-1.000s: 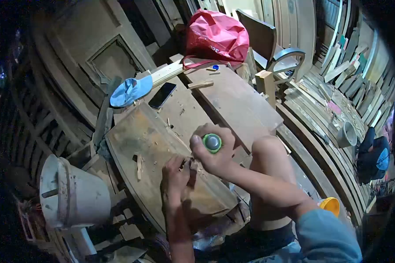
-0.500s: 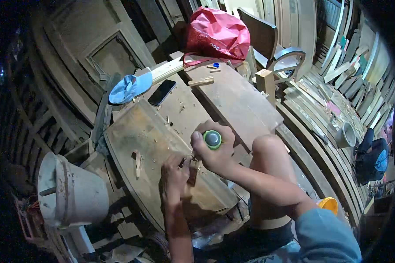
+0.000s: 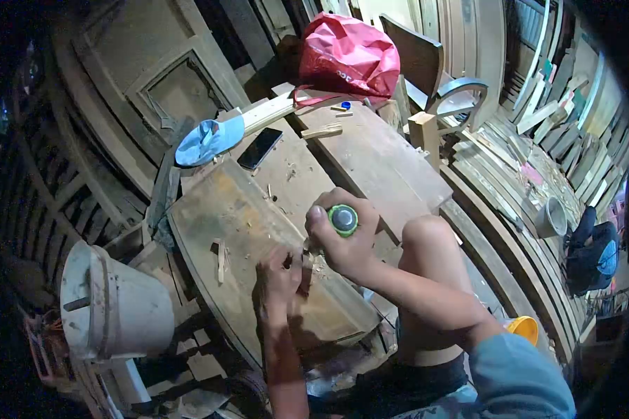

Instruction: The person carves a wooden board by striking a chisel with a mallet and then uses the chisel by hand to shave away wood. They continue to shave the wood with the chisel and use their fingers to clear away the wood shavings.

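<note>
A person seated at a cluttered bench (image 3: pixel 370 150) works a green-capped tool (image 3: pixel 343 219) into a curved wooden board (image 3: pixel 244 230). The right hand (image 3: pixel 346 241) is clenched around the tool, whose round butt faces the camera, so its long axis runs nearly straight down from the lens toward the wood; the working tip is hidden beneath the fist. Just below and to the left, the left hand (image 3: pixel 279 279) presses on the board with fingers curled about a small wood piece (image 3: pixel 305 269) at the point where the tool meets the surface. Whether those fingers pinch the piece or only steady it cannot be told. The two hands touch or nearly touch, the left lying nearer the piece. Chips litter the board, and a loose sliver (image 3: pixel 221 257) lies left of the hands. Farther up the bench are a phone (image 3: pixel 259 148), a blue cap (image 3: pixel 210 140) and a red bag (image 3: pixel 346 56). A white bucket (image 3: pixel 112 307) stands at lower left.
</note>
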The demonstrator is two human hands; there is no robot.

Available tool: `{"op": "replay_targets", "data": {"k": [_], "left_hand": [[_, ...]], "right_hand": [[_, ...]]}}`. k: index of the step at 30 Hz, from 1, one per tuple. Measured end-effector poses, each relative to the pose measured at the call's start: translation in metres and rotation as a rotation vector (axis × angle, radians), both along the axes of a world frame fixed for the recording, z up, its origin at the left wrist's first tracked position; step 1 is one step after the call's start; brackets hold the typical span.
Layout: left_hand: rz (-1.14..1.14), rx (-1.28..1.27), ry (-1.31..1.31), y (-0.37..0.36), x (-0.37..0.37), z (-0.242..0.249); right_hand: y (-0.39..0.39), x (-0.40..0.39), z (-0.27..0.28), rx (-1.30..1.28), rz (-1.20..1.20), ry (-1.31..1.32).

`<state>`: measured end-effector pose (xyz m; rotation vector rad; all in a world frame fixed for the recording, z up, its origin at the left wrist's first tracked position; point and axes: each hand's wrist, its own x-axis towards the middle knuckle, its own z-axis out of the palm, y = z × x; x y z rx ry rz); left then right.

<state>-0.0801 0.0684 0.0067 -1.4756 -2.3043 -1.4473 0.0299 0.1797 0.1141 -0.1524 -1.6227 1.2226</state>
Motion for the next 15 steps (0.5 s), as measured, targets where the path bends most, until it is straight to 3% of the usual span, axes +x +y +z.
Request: {"op": "replay_targets", "data": {"k": [3,8,9,11,13,15], "left_hand": [[0.031,-0.050,0.051,0.000,-0.001,-0.002],[-0.029,0.042,-0.004,0.004,-0.002,-0.006],[-0.052,0.081,0.076,0.004,-0.005,-0.010],[-0.068,0.114,0.145,0.002,-0.012,-0.030],[-0.064,0.147,0.360,0.000,-0.020,-0.056],[-0.080,0.088,0.216,0.002,-0.009,-0.022]], "right_hand": [[-0.003,0.004,0.001,-0.119,0.078,0.024],[0.000,0.006,0.003,0.052,-0.036,-0.023],[-0.001,0.004,0.005,0.053,-0.032,-0.021],[-0.006,0.001,0.005,-0.210,0.045,0.089],[-0.003,-0.003,0.003,-0.161,-0.013,0.126],[-0.002,-0.001,0.007,-0.204,-0.018,0.103]]}}
